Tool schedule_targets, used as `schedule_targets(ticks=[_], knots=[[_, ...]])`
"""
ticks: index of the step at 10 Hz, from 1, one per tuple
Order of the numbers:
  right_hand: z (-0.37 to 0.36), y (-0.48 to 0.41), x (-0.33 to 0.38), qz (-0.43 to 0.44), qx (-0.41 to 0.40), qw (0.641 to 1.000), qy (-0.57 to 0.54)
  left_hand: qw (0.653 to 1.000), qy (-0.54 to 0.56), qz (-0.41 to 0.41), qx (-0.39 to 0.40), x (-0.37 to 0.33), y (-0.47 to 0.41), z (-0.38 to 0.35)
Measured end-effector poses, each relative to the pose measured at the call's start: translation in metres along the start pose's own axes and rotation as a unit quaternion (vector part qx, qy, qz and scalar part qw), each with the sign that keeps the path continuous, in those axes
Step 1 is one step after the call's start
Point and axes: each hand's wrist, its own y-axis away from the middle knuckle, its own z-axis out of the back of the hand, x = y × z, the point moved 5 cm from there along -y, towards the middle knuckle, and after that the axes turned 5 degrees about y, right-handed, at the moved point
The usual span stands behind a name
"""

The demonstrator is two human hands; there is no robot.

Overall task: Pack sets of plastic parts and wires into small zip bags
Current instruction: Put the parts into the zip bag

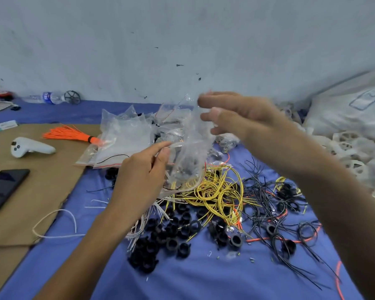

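Just 1 view, worn on the head, facing forward and down across a blue cloth (182, 278) toward a pale wall (182, 40) at the back. Close in, at arm's reach, with the left hand (139, 172) and right hand (243, 120) near mid-frame at a zip bag (188, 152), forearms entering from the bottom and right edges. Wide-angle, bending the far edge of the cloth.

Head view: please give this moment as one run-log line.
left hand pinches zip bag edge | right hand at bag top, grip blurred | dark parts inside bag | yellow wires beneath
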Motion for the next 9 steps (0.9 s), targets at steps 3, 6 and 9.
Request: schedule_targets(ticks=[3,6,9], knots=[[-0.094,0.036,-0.036,0.064,0.196,0.954,0.22,1.0,-0.017,-0.006,0.021,-0.006,0.015,-0.014],[-0.154,0.022,-0.086,-0.183,0.325,0.806,0.46,0.989,-0.095,-0.087,0.069,-0.02,0.05,-0.033],[-0.164,-0.001,-0.062,0.038,0.391,0.801,0.451,1.0,-0.022,-0.006,-0.018,0.002,0.032,-0.013]])
